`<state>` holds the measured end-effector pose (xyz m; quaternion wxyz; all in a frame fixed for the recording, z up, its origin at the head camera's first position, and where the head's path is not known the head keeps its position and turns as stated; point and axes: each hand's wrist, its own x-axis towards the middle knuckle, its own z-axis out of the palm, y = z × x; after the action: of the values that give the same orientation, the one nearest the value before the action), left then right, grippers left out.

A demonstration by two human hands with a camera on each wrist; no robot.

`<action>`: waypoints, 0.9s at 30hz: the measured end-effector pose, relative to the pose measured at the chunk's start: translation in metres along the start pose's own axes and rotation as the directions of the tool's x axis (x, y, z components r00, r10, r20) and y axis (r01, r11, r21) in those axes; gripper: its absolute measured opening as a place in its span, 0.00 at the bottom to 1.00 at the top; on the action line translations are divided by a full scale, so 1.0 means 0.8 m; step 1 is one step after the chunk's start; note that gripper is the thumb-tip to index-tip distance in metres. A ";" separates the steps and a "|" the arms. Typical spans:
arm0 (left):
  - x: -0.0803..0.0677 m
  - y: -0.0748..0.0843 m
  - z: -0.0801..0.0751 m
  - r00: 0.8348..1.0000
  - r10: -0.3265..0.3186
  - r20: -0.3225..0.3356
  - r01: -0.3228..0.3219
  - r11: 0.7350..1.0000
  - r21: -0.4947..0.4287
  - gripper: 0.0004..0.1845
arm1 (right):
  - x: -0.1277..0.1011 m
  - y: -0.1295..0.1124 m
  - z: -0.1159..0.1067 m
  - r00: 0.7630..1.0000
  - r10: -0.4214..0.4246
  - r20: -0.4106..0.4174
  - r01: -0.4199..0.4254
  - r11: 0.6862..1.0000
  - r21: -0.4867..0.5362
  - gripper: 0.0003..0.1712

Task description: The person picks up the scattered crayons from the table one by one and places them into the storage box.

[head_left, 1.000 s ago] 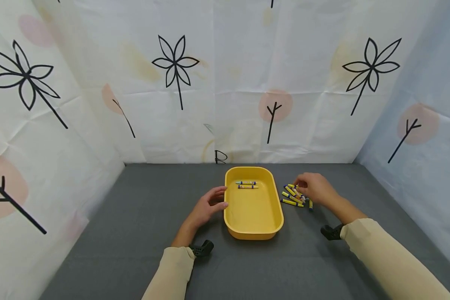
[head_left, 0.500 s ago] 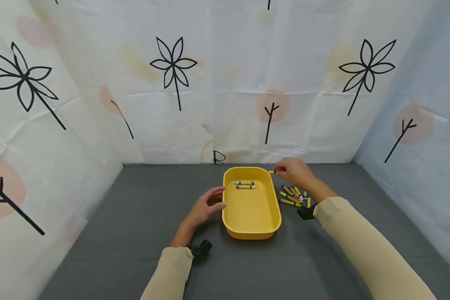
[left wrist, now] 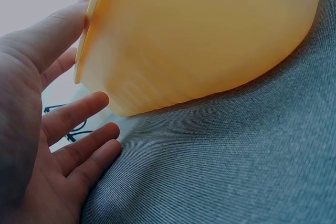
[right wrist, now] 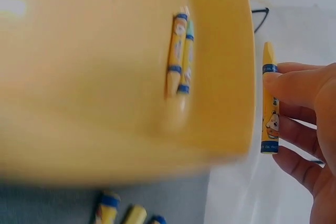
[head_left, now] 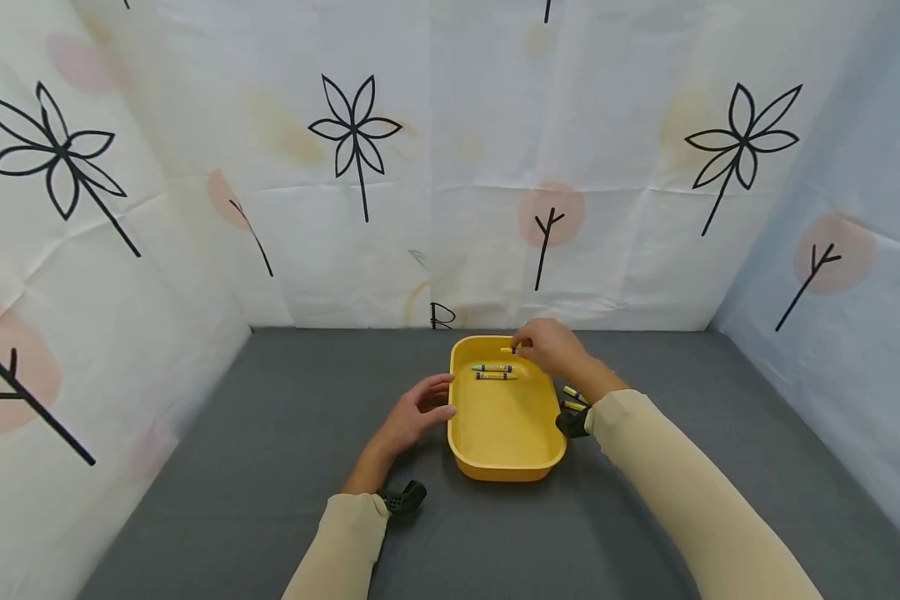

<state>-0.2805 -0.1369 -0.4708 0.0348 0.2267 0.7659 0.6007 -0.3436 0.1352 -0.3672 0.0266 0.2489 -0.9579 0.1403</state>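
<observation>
A yellow plastic bin [head_left: 507, 417] stands on the grey table. My left hand [head_left: 412, 414] touches its left rim with thumb and fingertips, the fingers spread and relaxed in the left wrist view. My right hand [head_left: 558, 347] is over the bin's far right corner and pinches a yellow crayon [right wrist: 270, 111] with blue bands between thumb and fingers. Two crayons lie side by side inside the bin toward its far end: one light blue-tipped crayon [head_left: 491, 367] and one orange-yellow crayon [head_left: 496, 376].
Loose crayons [head_left: 574, 394] lie on the table right of the bin, mostly hidden under my right wrist. Grey cloth covers the table [head_left: 307, 400]. A white patterned cloth [head_left: 480, 150] hangs behind and at both sides.
My right hand has picked up a crayon from the pile and carried it left, over the bin's far end. The left hand stays at the rim.
</observation>
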 end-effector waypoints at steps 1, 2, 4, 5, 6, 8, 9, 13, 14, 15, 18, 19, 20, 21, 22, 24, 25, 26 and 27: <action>0.000 0.000 0.000 1.000 -0.001 0.000 0.001 1.000 0.001 0.31 | 0.001 -0.002 0.003 1.000 0.003 0.005 -0.003 1.000 0.003 0.09; 0.000 -0.001 0.001 1.000 0.000 0.002 0.000 1.000 0.003 0.31 | 0.002 -0.004 0.007 1.000 0.008 0.011 -0.008 1.000 0.007 0.09; 0.000 0.000 0.001 1.000 -0.010 -0.001 0.010 1.000 0.014 0.31 | 0.003 -0.007 0.012 1.000 0.015 0.024 -0.015 1.000 0.013 0.09; 0.000 0.001 0.002 1.000 -0.006 -0.004 0.006 1.000 0.022 0.30 | 0.004 -0.008 0.015 0.999 0.016 0.030 -0.017 1.000 0.016 0.09; 0.001 -0.004 0.002 1.000 -0.001 -0.011 0.001 1.000 0.028 0.30 | 0.005 -0.010 0.018 0.999 0.019 0.035 -0.020 1.000 0.020 0.09; -0.001 0.004 0.002 1.000 -0.003 -0.003 0.003 1.000 0.020 0.30 | 0.007 -0.013 0.022 0.999 0.021 0.043 -0.022 0.999 0.029 0.09; -0.003 0.010 0.002 1.000 -0.004 0.002 0.004 1.000 0.014 0.30 | 0.009 -0.014 0.024 0.999 0.020 0.043 -0.021 0.999 0.035 0.09; -0.004 0.019 0.000 1.000 -0.008 0.012 0.008 1.000 -0.018 0.30 | 0.016 -0.021 0.029 0.999 0.005 0.040 -0.007 0.999 0.041 0.06; -0.003 0.017 0.000 1.000 -0.007 0.012 0.007 1.000 -0.014 0.30 | 0.018 -0.022 0.031 0.999 0.001 0.040 -0.003 0.999 0.043 0.05; -0.001 0.014 0.000 1.000 -0.013 0.011 0.013 1.000 -0.006 0.30 | 0.020 -0.024 0.032 0.999 0.001 0.044 -0.003 0.999 0.041 0.05; 0.002 0.003 0.000 1.000 -0.028 0.000 0.028 1.000 0.008 0.30 | 0.025 -0.025 0.039 0.998 0.009 0.064 -0.012 0.999 0.041 0.03; 0.003 0.000 0.000 1.000 -0.031 -0.003 0.031 0.999 0.012 0.30 | 0.026 -0.026 0.042 0.997 0.016 0.070 -0.019 0.999 0.042 0.03; 0.003 -0.002 0.000 0.999 -0.035 -0.006 0.035 0.999 0.015 0.30 | 0.027 -0.026 0.045 0.997 0.021 0.076 -0.024 0.999 0.047 0.03; 0.004 -0.004 0.001 0.999 -0.035 -0.009 0.035 0.999 0.012 0.30 | 0.028 -0.026 0.047 0.996 0.024 0.085 -0.029 0.998 0.056 0.03; 0.004 -0.005 0.001 0.999 -0.031 -0.013 0.031 0.999 0.008 0.30 | 0.029 -0.026 0.049 0.996 0.026 0.091 -0.032 0.997 0.065 0.04; 0.004 -0.005 0.001 1.000 -0.024 -0.017 0.024 1.000 0.007 0.30 | 0.030 -0.025 0.053 0.994 0.032 0.101 -0.040 0.996 0.075 0.04; 0.003 -0.005 0.001 1.000 -0.021 -0.018 0.021 1.000 0.009 0.30 | 0.030 -0.025 0.054 0.994 0.035 0.108 -0.043 0.996 0.077 0.04; 0.003 -0.005 0.001 1.000 -0.019 -0.019 0.019 1.000 0.010 0.31 | 0.029 -0.025 0.056 0.993 0.038 0.114 -0.047 0.996 0.080 0.04; 0.003 -0.005 0.001 1.000 -0.018 -0.018 0.018 1.000 0.011 0.31 | 0.029 -0.025 0.057 0.992 0.043 0.120 -0.052 0.996 0.078 0.04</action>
<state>-0.2832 -0.1360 -0.4742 0.0320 0.2145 0.7715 0.5981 -0.3536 0.0948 -0.4034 -0.0438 0.2347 -0.9570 0.1648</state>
